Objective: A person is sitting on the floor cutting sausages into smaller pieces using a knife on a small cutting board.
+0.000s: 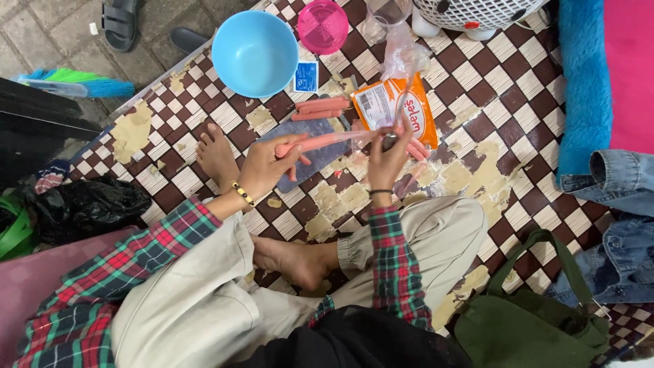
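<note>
I sit cross-legged on a checkered floor mat (518, 88). My left hand (267, 167) grips one end of a long pink sausage (320, 142) held level over a dark grey cutting board (310, 153). My right hand (390, 158) pinches the clear plastic casing at the sausage's other end. Two peeled sausages (321, 109) lie past the board. More sausages (417, 148) stick out beside an orange sausage packet (395, 105).
A light blue bowl (255, 53) and a pink bowl (323, 26) stand at the far side, by a white fan base (477, 13). A green bag (531, 327) sits at my right, denim clothes (620, 204) beyond. A black plastic bag (85, 204) lies at left.
</note>
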